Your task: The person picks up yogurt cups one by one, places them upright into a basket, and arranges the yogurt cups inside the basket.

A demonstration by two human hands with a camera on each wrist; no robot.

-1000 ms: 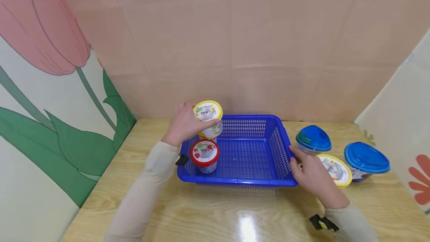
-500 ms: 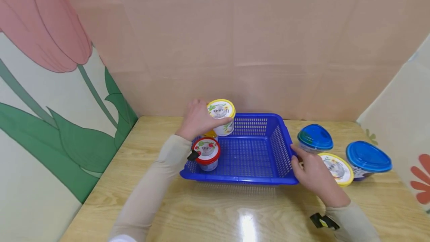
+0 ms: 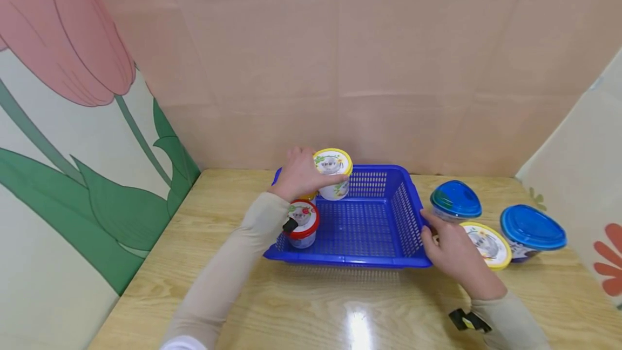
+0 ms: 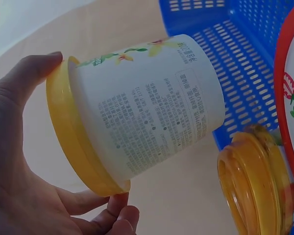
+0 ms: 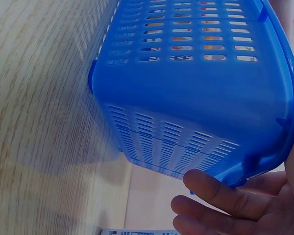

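My left hand [image 3: 300,176] grips a white ice-cream-style tub [image 3: 334,191] by its yellow lid, over the left part of a blue plastic basket [image 3: 350,261]. In the left wrist view, thumb and fingers span the lid of this tub [image 4: 152,107], and its printed side faces the camera. A red-lidded tub [image 3: 307,226] stands inside the basket at the left, partly behind my wrist. Beside it is a container with an amber-yellow lid [image 4: 250,186], mostly hidden in the head view. My right hand [image 3: 452,253] holds the basket's right rim, fingers outside the wall [image 5: 186,93].
Right of the basket, on the wooden table [image 3: 272,307], stand two blue-lidded containers, a rounded one [image 3: 455,199] and a wider one [image 3: 533,226]. A yellow-lidded tub [image 3: 488,244] is partly behind my right hand. A plain wall [image 3: 379,69] rises behind the basket.
My left hand has carried the yellow-lidded tub rightward from the basket's left end, and its wrist now overlaps the red-lidded tub. My right hand keeps its hold on the rim.
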